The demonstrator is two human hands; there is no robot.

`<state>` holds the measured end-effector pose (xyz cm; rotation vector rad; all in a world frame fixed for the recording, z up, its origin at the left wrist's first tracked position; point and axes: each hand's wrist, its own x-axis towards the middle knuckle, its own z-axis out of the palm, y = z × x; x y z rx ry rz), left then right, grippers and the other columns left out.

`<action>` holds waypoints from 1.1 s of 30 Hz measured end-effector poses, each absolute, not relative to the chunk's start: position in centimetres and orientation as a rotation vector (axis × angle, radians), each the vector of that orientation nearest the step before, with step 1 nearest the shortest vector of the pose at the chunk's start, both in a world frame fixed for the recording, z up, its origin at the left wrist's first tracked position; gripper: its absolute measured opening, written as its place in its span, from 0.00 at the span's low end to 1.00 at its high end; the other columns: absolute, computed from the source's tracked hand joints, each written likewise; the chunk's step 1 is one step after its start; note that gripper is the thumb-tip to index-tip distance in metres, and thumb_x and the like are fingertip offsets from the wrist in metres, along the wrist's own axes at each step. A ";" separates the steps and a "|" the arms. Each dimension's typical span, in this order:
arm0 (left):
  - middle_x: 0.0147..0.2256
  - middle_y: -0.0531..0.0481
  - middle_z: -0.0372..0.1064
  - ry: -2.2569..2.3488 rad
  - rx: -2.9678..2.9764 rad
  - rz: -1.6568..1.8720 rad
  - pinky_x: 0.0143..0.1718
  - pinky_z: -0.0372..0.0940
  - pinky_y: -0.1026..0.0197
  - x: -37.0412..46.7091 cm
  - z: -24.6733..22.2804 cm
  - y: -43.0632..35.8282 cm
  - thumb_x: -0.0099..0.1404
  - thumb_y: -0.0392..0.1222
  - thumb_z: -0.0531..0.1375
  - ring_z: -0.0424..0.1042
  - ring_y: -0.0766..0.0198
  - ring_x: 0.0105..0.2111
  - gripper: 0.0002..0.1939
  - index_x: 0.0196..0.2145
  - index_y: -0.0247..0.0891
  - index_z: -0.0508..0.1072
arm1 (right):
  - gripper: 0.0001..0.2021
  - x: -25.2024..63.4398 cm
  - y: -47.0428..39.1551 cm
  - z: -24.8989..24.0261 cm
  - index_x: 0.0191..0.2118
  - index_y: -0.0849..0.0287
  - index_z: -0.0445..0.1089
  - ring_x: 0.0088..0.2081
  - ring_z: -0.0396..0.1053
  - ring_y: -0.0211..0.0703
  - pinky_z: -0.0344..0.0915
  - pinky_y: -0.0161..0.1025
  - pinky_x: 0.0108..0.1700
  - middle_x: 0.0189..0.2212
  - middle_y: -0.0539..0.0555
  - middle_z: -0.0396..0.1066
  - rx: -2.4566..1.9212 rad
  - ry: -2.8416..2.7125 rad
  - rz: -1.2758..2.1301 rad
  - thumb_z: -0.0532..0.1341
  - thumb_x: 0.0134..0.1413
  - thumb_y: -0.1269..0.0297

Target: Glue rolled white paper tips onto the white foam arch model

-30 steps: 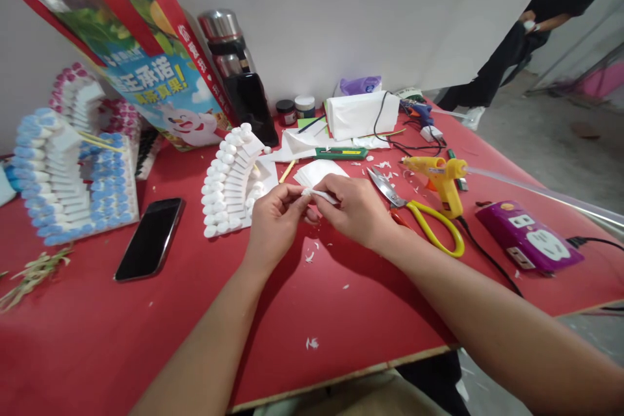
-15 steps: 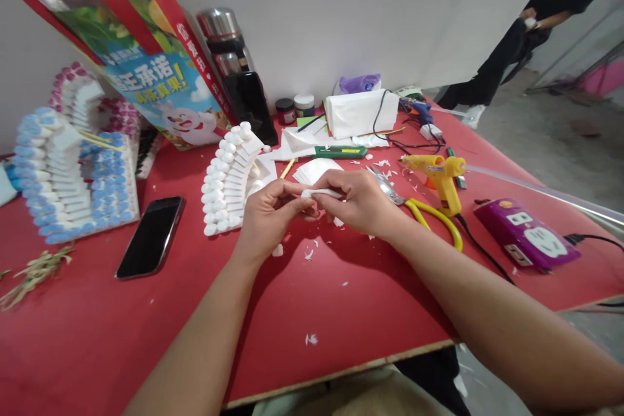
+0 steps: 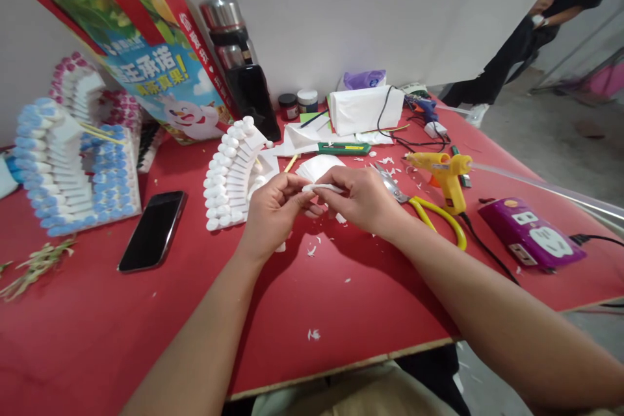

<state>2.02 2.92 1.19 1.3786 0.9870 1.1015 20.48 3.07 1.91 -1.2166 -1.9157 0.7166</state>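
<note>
My left hand (image 3: 273,211) and my right hand (image 3: 358,198) meet over the red table, both closed on one small white roll (image 3: 322,188), which looks like rolled paper. Thumbs and fingertips pinch it from either side, hiding part of it. Just behind my hands lies a fanned stack of white paper pieces (image 3: 319,166). To the left of my left hand stands a curved white piece (image 3: 229,175) edged with rows of white rounded tips. Pliers with yellow handles (image 3: 439,218) lie to the right of my right hand.
A yellow glue gun (image 3: 441,172) and a purple power strip (image 3: 530,234) sit at the right, with cords. A green utility knife (image 3: 344,149) lies behind. At left are a phone (image 3: 153,231), a blue-and-white model (image 3: 73,169) and a shopping bag (image 3: 166,71). Another person (image 3: 541,26) stands far right.
The view has shifted slightly. Both hands keep their pinch on the white roll, whose visible part now sits a little flatter between the fingers.
</note>
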 end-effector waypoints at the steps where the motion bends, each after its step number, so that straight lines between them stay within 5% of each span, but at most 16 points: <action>1: 0.32 0.47 0.80 0.991 1.394 1.109 0.34 0.78 0.61 2.1 1.2 2.9 0.62 0.47 0.69 0.81 0.60 0.29 0.14 0.38 0.35 0.74 | 0.06 20.4 3.0 1.8 0.33 0.61 0.76 0.23 0.65 0.36 0.55 0.35 0.27 0.21 0.49 0.72 -1.242 -1.911 0.662 0.63 0.59 0.66; 12: 0.26 0.50 0.78 1.043 1.354 1.120 0.32 0.79 0.58 2.0 1.3 3.1 0.54 0.50 0.74 0.80 0.59 0.25 0.19 0.34 0.36 0.74 | 0.05 20.3 2.7 1.9 0.35 0.61 0.75 0.24 0.68 0.36 0.59 0.34 0.28 0.23 0.50 0.74 -1.063 -1.867 0.793 0.62 0.61 0.67; 19: 0.31 0.48 0.80 0.974 1.439 1.127 0.36 0.79 0.58 1.9 1.3 2.8 0.63 0.44 0.69 0.81 0.60 0.29 0.13 0.42 0.35 0.79 | 0.06 20.7 2.9 1.8 0.35 0.61 0.75 0.25 0.67 0.35 0.61 0.34 0.29 0.26 0.51 0.75 -0.981 -1.891 0.791 0.62 0.62 0.67; 33: 0.23 0.55 0.74 1.136 1.700 1.208 0.28 0.71 0.65 2.2 1.1 2.2 0.66 0.41 0.66 0.75 0.66 0.22 0.04 0.38 0.39 0.78 | 0.09 21.2 3.0 1.6 0.37 0.59 0.76 0.30 0.68 0.38 0.57 0.36 0.32 0.31 0.54 0.77 -0.977 -2.123 0.295 0.58 0.65 0.65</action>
